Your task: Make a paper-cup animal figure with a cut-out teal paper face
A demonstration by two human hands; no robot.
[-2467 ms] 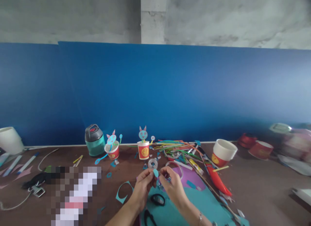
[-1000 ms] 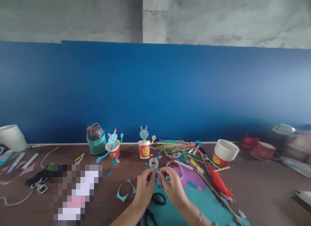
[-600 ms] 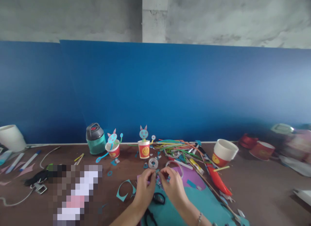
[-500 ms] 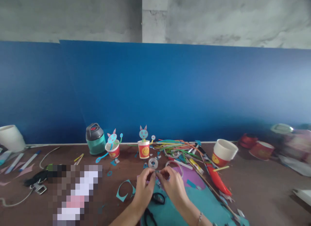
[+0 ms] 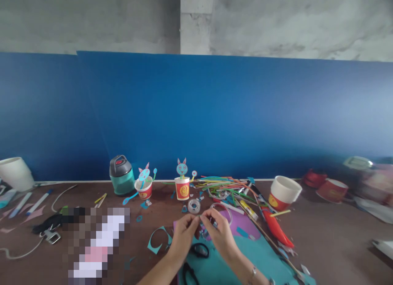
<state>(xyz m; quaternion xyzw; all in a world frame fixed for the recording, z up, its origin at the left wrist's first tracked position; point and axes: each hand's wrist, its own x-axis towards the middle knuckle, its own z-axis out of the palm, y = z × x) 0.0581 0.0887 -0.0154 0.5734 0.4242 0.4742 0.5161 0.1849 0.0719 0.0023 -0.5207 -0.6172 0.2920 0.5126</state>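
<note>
My left hand [image 5: 186, 232] and my right hand [image 5: 217, 229] meet at the fingertips above the purple sheet [image 5: 241, 220]. Both are closed in a pinch around something too small to make out. Black scissors [image 5: 200, 250] lie below them on the teal sheet [image 5: 239, 260]. Just beyond my fingers is a roll of clear tape [image 5: 193, 205]. Behind it stands a red paper cup [image 5: 182, 191] with a blue paper cat face [image 5: 182, 169] above its rim. A similar cup [image 5: 145, 191] with a cat face and blue paper arms stands to its left.
A teal lidded container [image 5: 122, 180] stands at the back left. Colourful pipe cleaners [image 5: 227, 187] are piled at the back, right of centre. White-and-red cups [image 5: 285, 191] and a red curved object [image 5: 278, 227] are at the right. Markers [image 5: 38, 203] lie far left, and a teal paper offcut [image 5: 155, 249] nearer.
My hands remain together, with the fingertips shifted slightly. The whole view has moved a little, and the objects appear slightly further right.
</note>
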